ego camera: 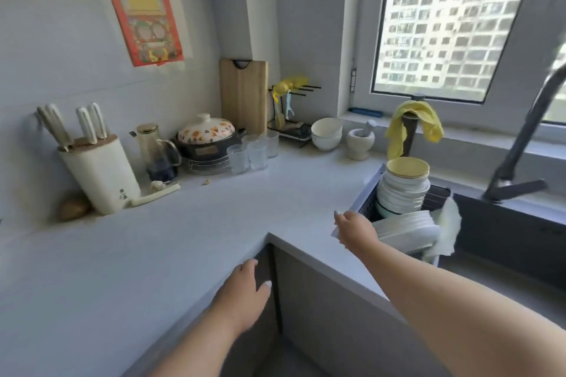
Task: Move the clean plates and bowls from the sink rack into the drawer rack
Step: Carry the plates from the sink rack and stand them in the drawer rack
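A dark sink rack (369,208) sits at the sink's left end. In it stands a stack of white bowls (402,193) topped by a yellow-lined bowl (407,169), and a row of white plates (407,231) on edge. My right hand (356,228) grips the nearest plate at its left rim. My left hand (245,291) hangs with fingers relaxed in front of the closed cabinet front (306,300) under the counter corner. No drawer rack is in view.
On the white counter (214,217) stand a knife block (98,174), a glass jug, a flowered pot, several glasses (251,151), two white bowls (326,133) and a mortar. A black tap (520,144) arches over the sink. A white cloth (444,229) hangs beside the plates.
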Demonstrator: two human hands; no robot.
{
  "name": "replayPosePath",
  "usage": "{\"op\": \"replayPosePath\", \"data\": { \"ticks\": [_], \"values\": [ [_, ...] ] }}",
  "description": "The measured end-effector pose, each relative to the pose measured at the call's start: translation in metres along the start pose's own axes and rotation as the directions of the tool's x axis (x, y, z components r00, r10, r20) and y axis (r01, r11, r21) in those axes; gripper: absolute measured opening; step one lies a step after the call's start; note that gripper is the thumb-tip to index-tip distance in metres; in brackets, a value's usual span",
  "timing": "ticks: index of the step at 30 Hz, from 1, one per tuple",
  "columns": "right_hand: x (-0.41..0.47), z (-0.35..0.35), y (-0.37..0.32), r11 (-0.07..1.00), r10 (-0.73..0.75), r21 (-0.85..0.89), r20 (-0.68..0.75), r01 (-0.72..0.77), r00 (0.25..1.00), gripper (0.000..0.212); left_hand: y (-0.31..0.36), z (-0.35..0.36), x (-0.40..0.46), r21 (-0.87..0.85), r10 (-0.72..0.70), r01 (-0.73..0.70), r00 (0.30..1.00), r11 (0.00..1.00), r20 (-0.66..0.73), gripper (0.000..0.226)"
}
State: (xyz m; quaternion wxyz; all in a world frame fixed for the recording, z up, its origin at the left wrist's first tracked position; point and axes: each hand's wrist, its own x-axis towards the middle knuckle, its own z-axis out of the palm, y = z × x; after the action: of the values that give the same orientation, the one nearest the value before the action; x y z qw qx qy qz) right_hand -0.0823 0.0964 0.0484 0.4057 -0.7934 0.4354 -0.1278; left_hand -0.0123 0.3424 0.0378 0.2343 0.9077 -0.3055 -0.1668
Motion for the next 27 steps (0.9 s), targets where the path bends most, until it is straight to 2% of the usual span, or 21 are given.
{"op": "replayPosePath", "data": {
  "ticks": [4,8,11,14,16,18,21,25,26,27],
  "values": [
    [0.033,-0.047,0.043,0.989,0.124,-0.062,-0.135,-0.133,0.983,0.04,0.038,0.032,0.034,0.011,0.074,-0.075,0.994,0.997,0.08,0.06],
    [0.057,-0.068,0.071,0.962,0.268,0.003,-0.164,-0.272,0.949,0.046,0.072,0.059,0.067,0.058,0.123,-0.131,0.985,0.99,0.125,0.059],
    [0.07,-0.075,0.077,0.948,0.318,0.04,-0.211,-0.317,0.924,0.041,0.091,0.078,0.09,0.075,0.163,-0.176,0.975,0.982,0.154,0.058],
    [0.078,-0.081,0.074,0.924,0.347,-0.076,-0.249,-0.375,0.904,0.043,0.106,0.097,0.112,0.142,0.199,-0.223,0.965,0.964,0.169,0.06],
    [0.087,-0.085,0.078,0.889,0.352,-0.198,-0.282,-0.413,0.893,0.051,0.115,0.111,0.126,0.216,0.189,-0.237,0.957,0.947,0.22,0.067],
    [0.096,-0.089,0.082,0.862,0.337,-0.283,-0.297,-0.42,0.893,0.05,0.123,0.126,0.136,0.317,0.137,-0.235,0.943,0.919,0.303,0.075],
    [0.103,-0.098,0.084,0.865,0.327,-0.263,-0.347,-0.426,0.879,0.04,0.13,0.144,0.144,0.414,0.06,-0.218,0.93,0.884,0.362,0.09],
    [0.115,-0.115,0.077,0.741,0.492,-0.409,-0.208,-0.532,0.845,0.056,0.13,0.157,0.15,0.503,0.051,-0.238,0.933,0.831,0.357,0.104],
    [0.121,-0.118,0.078,0.73,0.52,-0.413,-0.182,-0.545,0.834,0.053,0.13,0.157,0.151,0.513,0.061,-0.248,0.934,0.822,0.353,0.104],
    [0.124,-0.119,0.078,0.721,0.518,-0.447,-0.159,-0.529,0.84,0.04,0.129,0.157,0.152,0.52,0.07,-0.257,0.934,0.815,0.352,0.104]
  ]
}}
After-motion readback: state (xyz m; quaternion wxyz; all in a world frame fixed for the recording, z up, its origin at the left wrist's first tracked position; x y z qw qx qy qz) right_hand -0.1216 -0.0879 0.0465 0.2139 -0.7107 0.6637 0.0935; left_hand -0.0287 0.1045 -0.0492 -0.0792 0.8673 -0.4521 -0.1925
